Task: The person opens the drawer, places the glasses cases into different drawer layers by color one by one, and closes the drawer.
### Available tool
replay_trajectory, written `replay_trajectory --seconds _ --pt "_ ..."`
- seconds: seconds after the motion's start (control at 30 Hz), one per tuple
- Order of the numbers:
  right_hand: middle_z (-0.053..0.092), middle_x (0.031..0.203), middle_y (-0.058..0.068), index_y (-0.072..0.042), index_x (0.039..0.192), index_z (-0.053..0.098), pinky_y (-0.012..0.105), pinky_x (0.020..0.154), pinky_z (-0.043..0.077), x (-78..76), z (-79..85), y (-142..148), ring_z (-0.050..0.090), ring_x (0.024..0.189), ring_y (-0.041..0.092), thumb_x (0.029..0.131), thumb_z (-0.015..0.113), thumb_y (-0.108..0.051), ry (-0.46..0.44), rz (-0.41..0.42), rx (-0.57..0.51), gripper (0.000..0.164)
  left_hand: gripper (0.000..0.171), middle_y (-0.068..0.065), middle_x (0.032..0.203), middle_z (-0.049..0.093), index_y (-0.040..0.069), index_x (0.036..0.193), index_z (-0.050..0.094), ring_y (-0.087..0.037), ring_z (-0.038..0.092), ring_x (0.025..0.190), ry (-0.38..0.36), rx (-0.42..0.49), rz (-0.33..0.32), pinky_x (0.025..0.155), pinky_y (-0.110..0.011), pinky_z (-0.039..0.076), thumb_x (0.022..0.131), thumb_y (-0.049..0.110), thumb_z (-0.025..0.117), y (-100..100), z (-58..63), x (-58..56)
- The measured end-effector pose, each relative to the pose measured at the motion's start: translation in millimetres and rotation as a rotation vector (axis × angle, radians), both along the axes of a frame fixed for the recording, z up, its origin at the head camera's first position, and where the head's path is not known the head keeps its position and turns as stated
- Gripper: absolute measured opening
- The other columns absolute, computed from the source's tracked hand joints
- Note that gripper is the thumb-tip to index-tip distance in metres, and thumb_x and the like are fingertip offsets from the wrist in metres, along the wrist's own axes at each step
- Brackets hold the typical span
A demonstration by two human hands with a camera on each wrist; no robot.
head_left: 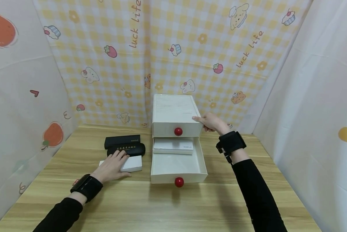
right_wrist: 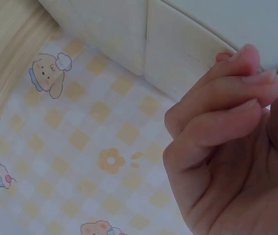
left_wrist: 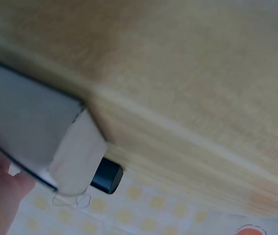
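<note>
A white box (head_left: 133, 164) lies on the table at left, partly covered by my left hand (head_left: 112, 166). The thumb lies along its near side and the fingers reach over its far side, touching a black glasses case (head_left: 135, 149). In the left wrist view, the white box (left_wrist: 26, 117) fills the left edge. My right hand (head_left: 211, 122) grips the front right corner of a white drawer unit (head_left: 174, 108). One digit lies on top; the others curl against the side, as the right wrist view shows the hand (right_wrist: 227, 142).
The lower drawer (head_left: 173, 166) stands pulled out, with a white box (head_left: 173, 146) at its back. The upper drawer (head_left: 163, 130), with its red knob (head_left: 178, 131), is closed. A long black box (head_left: 122, 140) lies behind the glasses case. Patterned curtains (head_left: 191, 38) border the table.
</note>
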State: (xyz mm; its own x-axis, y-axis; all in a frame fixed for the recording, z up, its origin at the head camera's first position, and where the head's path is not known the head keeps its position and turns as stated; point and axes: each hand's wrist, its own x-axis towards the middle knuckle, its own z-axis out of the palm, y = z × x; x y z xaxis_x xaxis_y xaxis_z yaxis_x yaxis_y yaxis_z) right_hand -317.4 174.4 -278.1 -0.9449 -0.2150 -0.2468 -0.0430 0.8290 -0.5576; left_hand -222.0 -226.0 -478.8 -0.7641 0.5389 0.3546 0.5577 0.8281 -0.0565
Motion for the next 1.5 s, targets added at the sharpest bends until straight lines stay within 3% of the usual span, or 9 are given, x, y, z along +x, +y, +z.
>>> replay_trajectory --seconds 0.2,0.43,0.67,1.07,1.33,1.5 --pt "0.046 0.050 -0.004 -0.005 0.069 0.053 0.022 0.044 0.029 1.0 1.3 2 0.036 0.043 0.007 0.095 0.045 -0.054 0.007 0.005 -0.005 0.056 0.080 -0.014 0.119 0.060 0.000 0.129 0.052 -0.029 0.055 0.109 -0.079 -0.020 0.040 0.082 -0.048 0.048 0.077 0.060 0.066 0 -3.8 0.4" --pt "0.046 0.050 -0.004 -0.010 0.064 0.052 0.022 0.044 0.029 0.8 0.5 2 0.036 0.043 0.007 0.095 0.046 -0.054 0.018 0.015 0.002 0.054 0.078 -0.013 0.113 0.063 0.000 0.126 0.053 -0.025 0.060 0.104 -0.024 -0.059 0.013 0.080 -0.042 0.052 0.080 0.062 0.062 -3 -9.8 -4.5" --pt "0.047 0.050 -0.004 -0.004 0.072 0.054 0.021 0.043 0.028 -1.3 -0.9 0 0.036 0.043 0.007 0.094 0.046 -0.054 0.008 0.001 0.008 0.056 0.073 -0.013 0.106 0.064 -0.003 0.120 0.056 -0.026 0.061 0.097 0.044 -0.094 -0.046 0.077 -0.037 0.054 0.081 0.059 0.062 -5 -13.2 -9.4" --pt "0.047 0.047 -0.003 -0.010 0.063 0.053 0.021 0.042 0.028 -3.5 -1.5 2 0.036 0.041 0.007 0.095 0.046 -0.052 0.022 0.027 0.022 0.053 0.070 -0.013 0.098 0.066 -0.003 0.114 0.060 -0.026 0.062 0.089 0.174 -0.126 -0.107 0.068 -0.034 0.054 0.081 0.058 0.063 -5 -17.9 -13.9" --pt "0.046 0.046 -0.004 -0.005 0.066 0.054 0.021 0.041 0.029 -4.9 -3.3 3 0.036 0.040 0.007 0.095 0.046 -0.053 0.014 0.024 0.014 0.056 0.071 -0.013 0.098 0.065 -0.004 0.115 0.060 -0.027 0.062 0.089 0.198 -0.133 -0.122 0.068 -0.035 0.054 0.083 0.060 0.058 -4 -18.3 -14.0" --pt "0.047 0.048 -0.004 -0.008 0.062 0.052 0.021 0.042 0.029 -4.3 -2.7 3 0.037 0.041 0.007 0.094 0.046 -0.055 0.019 0.021 0.023 0.057 0.073 -0.013 0.099 0.065 -0.004 0.117 0.059 -0.027 0.062 0.091 0.185 -0.131 -0.116 0.070 -0.035 0.054 0.087 0.062 0.052 -4 -18.2 -13.4"
